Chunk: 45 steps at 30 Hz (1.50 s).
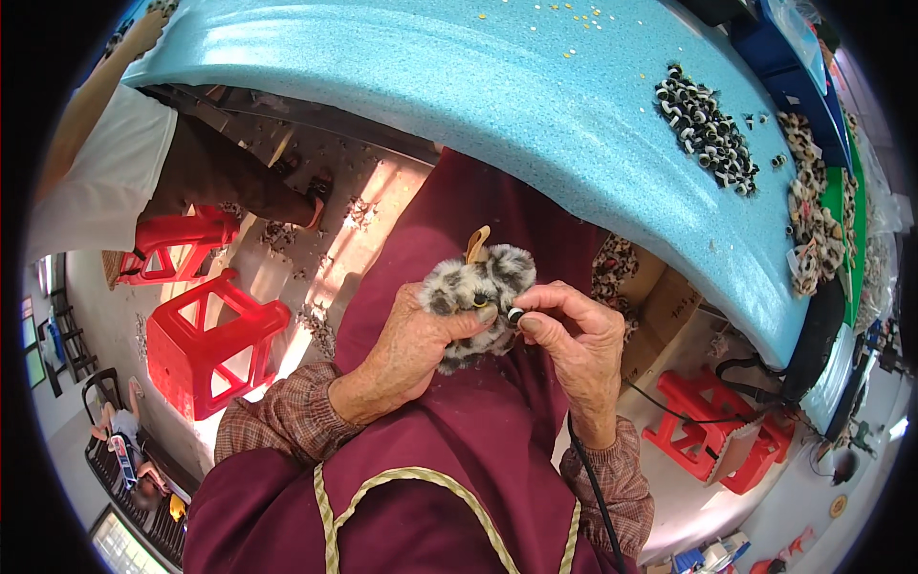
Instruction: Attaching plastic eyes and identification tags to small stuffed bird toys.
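My left hand (397,352) is closed around a small grey, black and white spotted plush toy (449,283) above my lap, with its thumb pressed on the front. A tan loop (477,243) sticks up from the top of the plush. Beside the left thumb, a small yellow-and-black piece (480,299) shows on the fur. Between the thumb and fingertips of my right hand (581,349) is a small black-and-white toy eye (515,315), held right against the plush. Whether the eye has entered the fabric cannot be seen.
On the blue table (430,67) lies a pile of black-and-white toy eyes (708,134), with several small yellowish discs (567,55) farther back. More spotted plush pieces (813,230) are heaped at its right edge. Red stools (215,344) stand on both sides. Another person (100,172) is at the left. A black cable (595,483) crosses my right sleeve.
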Each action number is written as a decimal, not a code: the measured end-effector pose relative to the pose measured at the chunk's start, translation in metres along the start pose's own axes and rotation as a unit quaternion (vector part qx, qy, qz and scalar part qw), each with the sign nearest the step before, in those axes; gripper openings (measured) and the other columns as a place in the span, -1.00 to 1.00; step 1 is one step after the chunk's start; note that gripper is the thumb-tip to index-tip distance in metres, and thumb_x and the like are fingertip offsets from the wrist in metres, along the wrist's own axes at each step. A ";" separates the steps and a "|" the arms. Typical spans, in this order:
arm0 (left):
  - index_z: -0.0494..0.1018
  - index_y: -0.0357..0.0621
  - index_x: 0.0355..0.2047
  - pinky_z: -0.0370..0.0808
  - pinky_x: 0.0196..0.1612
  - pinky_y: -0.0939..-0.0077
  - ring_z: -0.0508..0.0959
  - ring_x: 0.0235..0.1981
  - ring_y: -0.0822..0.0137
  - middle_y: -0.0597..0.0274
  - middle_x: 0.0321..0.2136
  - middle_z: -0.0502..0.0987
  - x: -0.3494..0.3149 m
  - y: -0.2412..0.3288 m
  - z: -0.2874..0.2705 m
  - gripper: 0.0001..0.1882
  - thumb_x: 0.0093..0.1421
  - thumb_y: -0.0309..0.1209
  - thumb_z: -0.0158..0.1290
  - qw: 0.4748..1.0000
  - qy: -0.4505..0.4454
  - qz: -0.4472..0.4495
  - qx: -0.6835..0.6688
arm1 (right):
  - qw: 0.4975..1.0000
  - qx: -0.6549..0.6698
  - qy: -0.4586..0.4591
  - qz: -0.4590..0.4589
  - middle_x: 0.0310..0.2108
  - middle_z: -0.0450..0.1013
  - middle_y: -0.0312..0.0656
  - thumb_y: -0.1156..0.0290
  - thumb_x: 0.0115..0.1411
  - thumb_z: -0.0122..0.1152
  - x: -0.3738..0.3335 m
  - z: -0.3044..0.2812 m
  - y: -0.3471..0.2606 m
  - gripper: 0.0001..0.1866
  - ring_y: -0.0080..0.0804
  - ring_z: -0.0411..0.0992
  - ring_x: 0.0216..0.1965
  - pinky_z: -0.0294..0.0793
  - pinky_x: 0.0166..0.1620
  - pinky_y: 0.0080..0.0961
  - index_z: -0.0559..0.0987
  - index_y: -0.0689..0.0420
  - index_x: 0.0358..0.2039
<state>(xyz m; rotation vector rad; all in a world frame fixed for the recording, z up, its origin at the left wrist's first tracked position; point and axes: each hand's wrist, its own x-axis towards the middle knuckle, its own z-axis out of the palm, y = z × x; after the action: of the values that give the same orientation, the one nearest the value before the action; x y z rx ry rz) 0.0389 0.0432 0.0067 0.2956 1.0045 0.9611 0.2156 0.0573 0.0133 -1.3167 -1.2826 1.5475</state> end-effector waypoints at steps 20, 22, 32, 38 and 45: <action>0.54 -0.25 -0.31 0.37 -0.41 0.60 0.42 -0.45 0.53 0.36 -0.48 0.42 0.001 0.000 -0.018 -0.62 -0.12 -0.35 0.37 0.935 -0.021 0.177 0.305 | 0.994 0.080 -0.032 0.069 -0.40 0.53 -0.15 0.67 0.11 0.13 -0.010 0.007 0.001 -0.87 -0.56 0.49 -0.44 0.53 -0.33 -0.66 0.58 0.34 -0.31; 0.52 -0.26 -0.24 0.40 -0.37 0.62 0.43 -0.42 0.55 0.37 -0.45 0.42 -0.005 0.006 -0.022 -0.58 -0.08 -0.32 0.35 0.940 -0.081 0.127 0.307 | 0.998 0.057 -0.027 0.015 -0.36 0.54 -0.13 0.69 0.08 0.14 -0.002 -0.012 0.008 -0.85 -0.55 0.49 -0.40 0.53 -0.30 -0.65 0.59 0.33 -0.30; 0.48 -0.25 -0.24 0.41 -0.16 0.64 0.47 -0.29 0.53 0.37 -0.37 0.48 -0.017 0.010 -0.014 -0.68 -0.02 -0.49 0.28 0.969 -0.125 -0.009 0.214 | 0.996 0.052 -0.071 -0.016 -0.33 0.51 -0.17 0.66 0.04 0.14 0.000 0.014 0.026 -0.88 -0.51 0.45 -0.23 0.41 -0.13 -0.62 0.55 0.27 -0.36; 0.45 -0.24 -0.22 0.45 -0.19 0.52 0.52 -0.29 0.37 0.19 -0.34 0.48 -0.017 0.013 -0.014 -0.70 0.09 -0.36 0.21 0.917 -0.097 0.240 0.303 | 0.988 0.051 -0.015 -0.146 -0.37 0.43 -0.14 0.66 0.09 0.14 -0.006 0.026 0.005 -0.91 -0.46 0.41 -0.33 0.41 -0.24 -0.61 0.43 0.27 -0.39; 0.45 -0.34 -0.19 0.51 -0.26 0.27 0.56 -0.30 0.07 -0.05 -0.27 0.50 -0.027 0.022 -0.027 -0.55 -0.14 -0.55 0.29 0.783 -0.211 0.479 0.337 | 0.947 0.023 -0.037 -0.317 -0.43 0.42 -0.11 0.78 -0.06 0.15 -0.020 0.038 -0.019 -0.80 -0.25 0.42 -0.43 0.45 -0.38 -0.43 0.45 0.24 -0.42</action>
<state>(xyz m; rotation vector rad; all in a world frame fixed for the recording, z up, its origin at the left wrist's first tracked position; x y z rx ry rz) 0.0001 0.0290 0.0207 1.6825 0.7093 1.3057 0.1814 0.0340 0.0361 -0.7080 -1.5139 1.1600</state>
